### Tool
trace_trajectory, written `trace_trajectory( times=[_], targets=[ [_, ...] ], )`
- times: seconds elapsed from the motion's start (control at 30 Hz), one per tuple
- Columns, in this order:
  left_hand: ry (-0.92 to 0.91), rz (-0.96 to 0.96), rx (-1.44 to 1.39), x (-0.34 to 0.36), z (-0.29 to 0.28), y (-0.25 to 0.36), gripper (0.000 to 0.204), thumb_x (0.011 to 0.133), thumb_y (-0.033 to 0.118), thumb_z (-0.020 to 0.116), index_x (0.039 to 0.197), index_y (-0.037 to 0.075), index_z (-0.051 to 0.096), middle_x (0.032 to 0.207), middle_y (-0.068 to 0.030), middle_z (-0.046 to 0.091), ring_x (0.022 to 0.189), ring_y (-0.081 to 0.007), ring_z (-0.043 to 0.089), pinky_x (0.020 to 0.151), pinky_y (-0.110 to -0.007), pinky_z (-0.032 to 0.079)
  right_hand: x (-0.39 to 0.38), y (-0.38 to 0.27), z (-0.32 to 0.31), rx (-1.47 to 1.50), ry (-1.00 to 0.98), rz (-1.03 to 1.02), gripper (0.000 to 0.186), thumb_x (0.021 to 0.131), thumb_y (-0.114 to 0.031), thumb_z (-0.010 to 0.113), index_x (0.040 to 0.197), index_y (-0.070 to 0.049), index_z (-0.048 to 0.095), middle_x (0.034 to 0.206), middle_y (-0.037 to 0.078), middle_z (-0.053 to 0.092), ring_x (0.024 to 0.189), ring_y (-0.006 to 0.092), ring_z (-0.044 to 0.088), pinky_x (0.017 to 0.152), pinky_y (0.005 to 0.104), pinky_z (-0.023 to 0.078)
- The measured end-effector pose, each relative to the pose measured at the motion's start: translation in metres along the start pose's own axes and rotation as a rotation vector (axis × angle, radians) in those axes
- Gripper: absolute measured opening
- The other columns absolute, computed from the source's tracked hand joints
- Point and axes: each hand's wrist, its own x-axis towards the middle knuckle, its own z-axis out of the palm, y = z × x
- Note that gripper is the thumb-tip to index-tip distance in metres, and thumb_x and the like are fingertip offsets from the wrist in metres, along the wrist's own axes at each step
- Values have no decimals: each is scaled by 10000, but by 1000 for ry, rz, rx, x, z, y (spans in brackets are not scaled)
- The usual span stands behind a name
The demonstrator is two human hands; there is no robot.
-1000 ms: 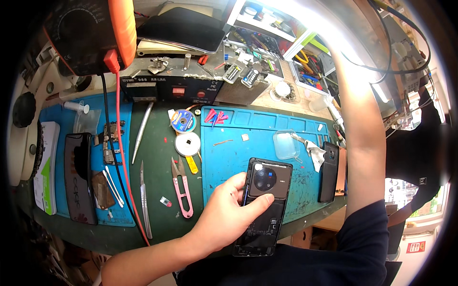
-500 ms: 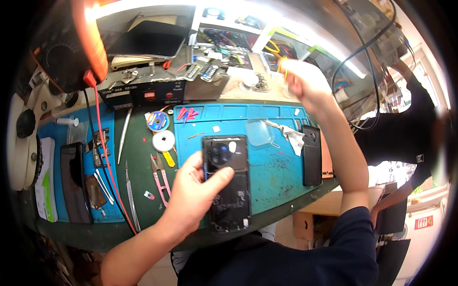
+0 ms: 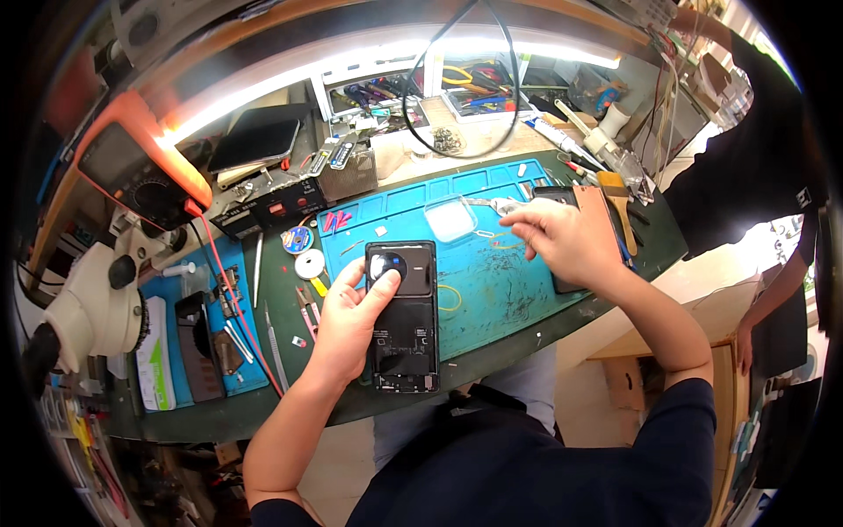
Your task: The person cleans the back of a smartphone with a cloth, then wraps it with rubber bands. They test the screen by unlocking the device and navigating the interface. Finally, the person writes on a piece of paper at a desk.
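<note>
My left hand (image 3: 349, 321) grips a black opened smartphone (image 3: 406, 327) by its left edge, the thumb lying across its round camera ring. The phone rests on the blue work mat (image 3: 492, 281) near the front edge of the bench. My right hand (image 3: 566, 243) hovers over the right side of the mat with its fingers spread and slightly curled, holding nothing I can see. It is just below metal tweezers (image 3: 496, 205) and beside a clear plastic square (image 3: 450, 220). A second dark phone (image 3: 562, 195) lies partly hidden under that hand.
An orange multimeter (image 3: 145, 171) with a red lead stands at the back left, above a white microscope (image 3: 101, 303). Pink-handled scissors (image 3: 307, 309), a tape roll (image 3: 309, 263) and a solder spool (image 3: 297, 239) lie left of the mat. Another person in black (image 3: 755, 176) stands at the right.
My right hand came down from the back shelf to just over the mat's right side. My left hand kept hold of the phone. The camera view tilted upward and to the right.
</note>
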Motion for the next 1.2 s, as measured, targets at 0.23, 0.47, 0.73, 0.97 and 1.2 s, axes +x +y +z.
trace_trajectory(
  times=[0.23,0.47,0.73,0.97,1.2],
  targets=[
    [-41,17,89,-3,6,8,301,980,158,649,1223,6,557,1083,-85,696,910,-132,687,796,-288,576,-1,-2,14,51,5,-106,190,956,-114,630,1101,-15,702,932,65,704,803,116,638,736,278,518],
    [-20,-14,153,-6,-4,29,283,998,147,614,1235,-2,570,1065,-77,702,895,-127,687,793,-282,573,-6,1,41,356,-149,90,229,982,-85,595,1190,-5,647,866,21,660,762,75,641,625,238,511],
    [-203,-255,-94,-18,16,15,403,992,201,629,1328,-1,533,1185,-66,661,1026,-127,661,873,-292,558,-12,-35,44,424,-115,-222,244,973,-46,594,1209,-12,644,924,41,684,782,88,654,647,251,521],
    [-224,-315,-340,-48,5,17,437,976,260,633,1266,-3,438,1046,-165,573,749,-353,724,617,-462,654,-38,-42,89,1556,-408,168,304,1026,-206,569,1258,-9,568,891,36,613,670,84,544,542,205,418],
    [-125,-266,-107,-82,-20,39,437,932,223,695,1218,-29,481,1023,-185,595,806,-322,715,592,-458,641,-72,-58,102,1443,-723,295,341,1061,-304,502,1291,-55,465,835,4,528,571,60,432,473,217,300]
  ],
)
